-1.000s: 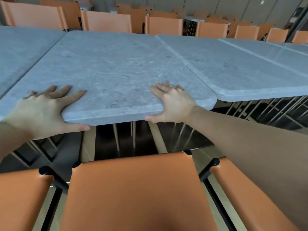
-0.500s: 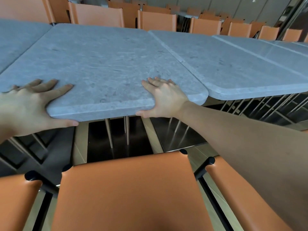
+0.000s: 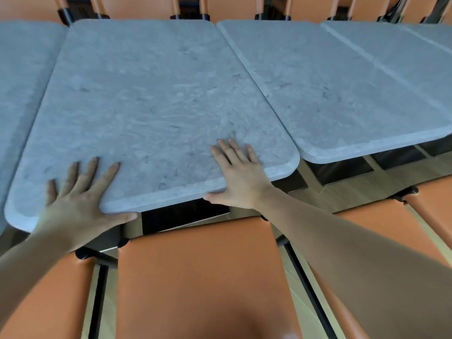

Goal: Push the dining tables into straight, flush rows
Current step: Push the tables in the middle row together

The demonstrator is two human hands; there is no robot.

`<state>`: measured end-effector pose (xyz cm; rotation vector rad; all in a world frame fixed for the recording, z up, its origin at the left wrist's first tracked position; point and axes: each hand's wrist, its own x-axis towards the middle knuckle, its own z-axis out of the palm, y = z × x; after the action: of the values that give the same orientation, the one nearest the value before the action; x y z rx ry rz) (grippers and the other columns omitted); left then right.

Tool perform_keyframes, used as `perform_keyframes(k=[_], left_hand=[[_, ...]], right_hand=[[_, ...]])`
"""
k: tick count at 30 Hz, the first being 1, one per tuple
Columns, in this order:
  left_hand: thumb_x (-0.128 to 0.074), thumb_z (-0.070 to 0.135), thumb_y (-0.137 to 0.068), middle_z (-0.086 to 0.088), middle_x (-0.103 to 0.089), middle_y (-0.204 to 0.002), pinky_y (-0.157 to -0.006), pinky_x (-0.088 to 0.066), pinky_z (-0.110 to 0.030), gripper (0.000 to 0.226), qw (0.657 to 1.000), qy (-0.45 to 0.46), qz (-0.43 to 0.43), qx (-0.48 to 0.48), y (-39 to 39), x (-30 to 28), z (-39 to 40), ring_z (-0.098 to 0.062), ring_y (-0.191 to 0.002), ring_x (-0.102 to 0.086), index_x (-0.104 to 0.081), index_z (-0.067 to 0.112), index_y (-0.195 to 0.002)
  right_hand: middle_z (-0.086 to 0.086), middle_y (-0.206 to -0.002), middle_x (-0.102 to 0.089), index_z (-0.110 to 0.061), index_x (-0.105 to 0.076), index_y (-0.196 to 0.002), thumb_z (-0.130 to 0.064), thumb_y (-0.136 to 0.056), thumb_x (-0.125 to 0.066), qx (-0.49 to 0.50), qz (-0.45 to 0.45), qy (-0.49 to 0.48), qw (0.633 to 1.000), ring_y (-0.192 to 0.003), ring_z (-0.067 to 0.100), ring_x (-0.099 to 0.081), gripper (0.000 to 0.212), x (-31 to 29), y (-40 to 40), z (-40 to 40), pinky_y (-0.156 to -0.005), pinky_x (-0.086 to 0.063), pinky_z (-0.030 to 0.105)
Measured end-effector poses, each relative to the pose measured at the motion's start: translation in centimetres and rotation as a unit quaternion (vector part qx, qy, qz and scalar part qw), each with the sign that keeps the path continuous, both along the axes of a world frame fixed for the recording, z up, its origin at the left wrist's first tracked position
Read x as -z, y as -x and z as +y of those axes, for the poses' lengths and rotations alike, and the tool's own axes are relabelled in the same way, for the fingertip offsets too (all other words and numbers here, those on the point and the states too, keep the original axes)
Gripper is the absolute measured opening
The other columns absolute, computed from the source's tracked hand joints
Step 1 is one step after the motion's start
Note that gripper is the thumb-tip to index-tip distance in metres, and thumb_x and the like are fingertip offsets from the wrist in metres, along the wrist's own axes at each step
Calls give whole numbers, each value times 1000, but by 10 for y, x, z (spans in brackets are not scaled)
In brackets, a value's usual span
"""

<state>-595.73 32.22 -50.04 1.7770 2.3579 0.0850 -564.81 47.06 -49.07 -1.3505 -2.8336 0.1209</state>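
Note:
The grey stone-look dining table [image 3: 151, 106] fills the middle of the view. My left hand [image 3: 80, 201] lies flat on its near left corner, fingers spread on top and thumb along the front edge. My right hand [image 3: 241, 177] presses the near edge further right in the same way, fingers straight on the top. The neighbouring table on the right [image 3: 342, 94] sits close alongside with a narrow seam between them; its near edge lies farther from me than the middle table's. Another table [image 3: 17, 81] adjoins on the left.
An orange chair back [image 3: 200, 277] stands directly between me and the table, flanked by two others [image 3: 44, 302] [image 3: 430, 211]. A row of orange chairs [image 3: 232, 6] lines the far side. One further table [image 3: 415, 57] continues the row to the right.
The view has moved closer and higher over the table, so its far edge now shows. Both hands keep their places on the near edge.

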Motion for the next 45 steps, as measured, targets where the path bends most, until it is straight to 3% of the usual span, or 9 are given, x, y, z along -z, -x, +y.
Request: perform_keyframes(k=[4,9,12,14,16,20,23,28,45], left_hand=[[-21,103,-54,7,10,-170,-122,-1,-57,114,999,19,32,-8,-3,-5,2,-25,-156,11,21,56,-150],[-22,94,-67,-6,2,-171,-121,-12,-63,112,997,29,69,-6,-14,-6,-5,-37,-156,3,16,39,-157],[-37,97,-69,-16,-26,-163,-115,-22,-66,116,995,23,95,-4,-15,-12,1,-46,-148,-21,-23,26,-160],[-43,94,-61,-24,-50,-137,-109,-25,-70,108,990,-22,136,43,-10,-13,11,-52,-126,-44,-54,15,-134],[-42,93,-56,-25,-52,-123,-110,-22,-72,105,981,-32,163,99,-2,-17,25,-50,-117,-49,-59,10,-118],[-41,87,-67,-2,-6,-170,-120,-8,-67,101,958,-15,102,267,11,-11,43,-31,-156,-2,-26,39,-155],[-37,90,-66,15,18,-168,-123,18,-45,104,966,-16,35,256,15,-6,47,-12,-153,24,7,57,-154],[-39,94,-60,21,14,-167,-125,13,-42,106,968,-25,31,246,17,-4,50,-6,-153,21,4,62,-152],[-26,97,-56,21,34,-160,-123,18,-45,104,971,7,30,236,9,-12,52,-5,-145,39,24,67,-143]], right_hand=[[4,-170,6,-16,0,-161,-75,-76,-59,11,-22,31,999,-156,25,14,118,-10,5,-2,-124,5,57],[18,-158,-14,-3,-11,-154,-63,-69,-73,44,-106,27,993,-151,42,-7,121,-19,33,-10,-117,-13,70],[13,-143,-30,-5,-26,-147,-68,-65,-72,25,-103,-13,994,-133,37,-28,113,-21,31,-5,-110,-26,63],[10,-136,-36,-7,-33,-143,-76,-61,-69,0,-84,-36,996,-125,33,-32,113,-20,25,0,-107,-28,56],[9,-132,-38,-6,-37,-141,-82,-56,-68,-9,-74,-54,996,-122,33,-34,118,-16,21,4,-111,-26,54],[16,-132,-40,1,-38,-142,-81,-51,-71,-14,-65,-66,996,-132,41,-33,126,-4,20,9,-118,-21,64],[16,-152,-24,-1,-26,-150,-80,-58,-70,-23,-86,-31,996,-150,40,-10,129,-5,21,10,-120,-11,66],[14,-164,-13,-4,-15,-156,-83,-61,-65,-26,-91,-31,995,-155,36,0,133,-4,21,12,-121,-7,65],[17,-155,-40,-2,-37,-150,-87,-54,-52,-43,-62,-76,994,-150,38,-29,129,3,16,14,-118,-24,65]])
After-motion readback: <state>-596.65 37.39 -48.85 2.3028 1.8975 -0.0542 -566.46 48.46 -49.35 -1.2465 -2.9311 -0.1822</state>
